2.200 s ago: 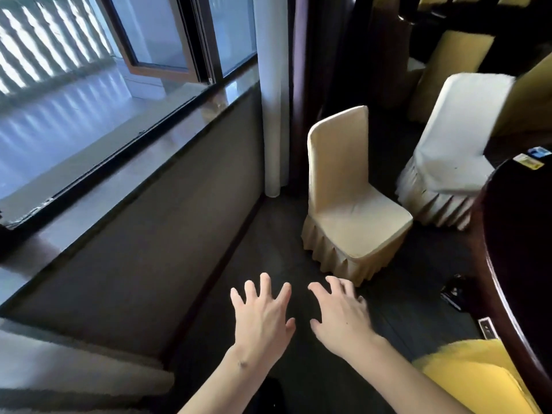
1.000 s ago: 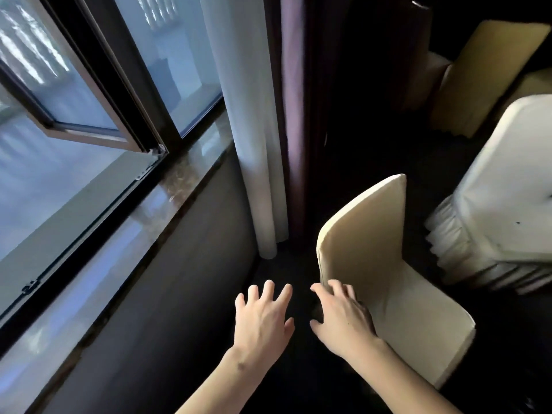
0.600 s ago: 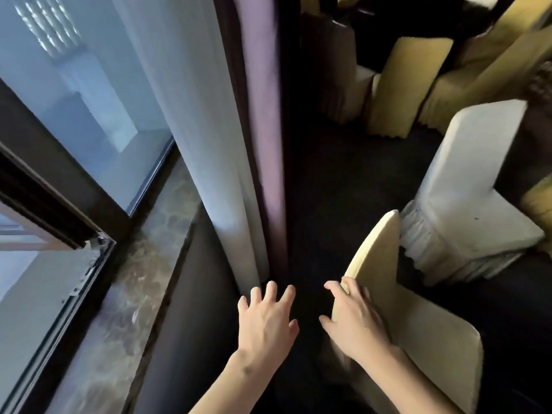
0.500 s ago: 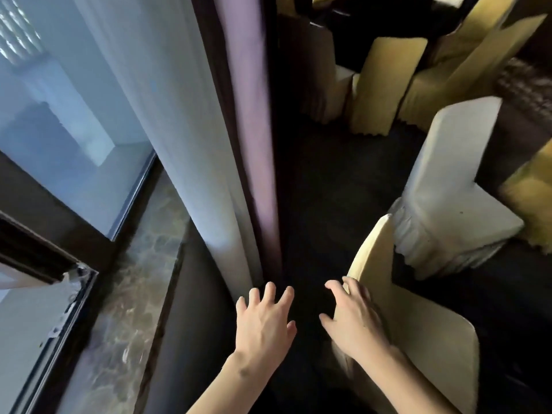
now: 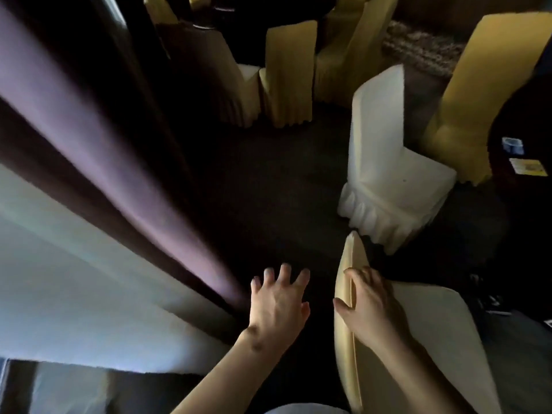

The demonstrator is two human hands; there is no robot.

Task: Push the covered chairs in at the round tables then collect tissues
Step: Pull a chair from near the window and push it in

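Note:
A cream covered chair [image 5: 427, 339] stands at the lower right, its backrest edge-on toward me. My right hand [image 5: 369, 306] grips the top edge of that backrest, thumb on the near side, fingers over the far side. My left hand [image 5: 277, 303] hovers open beside it over the dark floor, fingers spread, touching nothing. A white covered chair [image 5: 385, 171] with a pleated skirt stands just beyond, facing the dark round table [image 5: 525, 121] at the right edge. Two small packets [image 5: 527, 167] lie on that table; whether they are tissues I cannot tell.
Purple and white curtains [image 5: 98, 162] hang along the left. Several yellow covered chairs [image 5: 286, 76] crowd the back around another table, and one more [image 5: 460, 121] stands at the round table's rim. Dark carpet [image 5: 268, 180] lies between the curtains and the chairs.
I walked up to the cream chair and my view swung right, away from the window. My right hand went from hovering to gripping the backrest top. My left hand stayed open.

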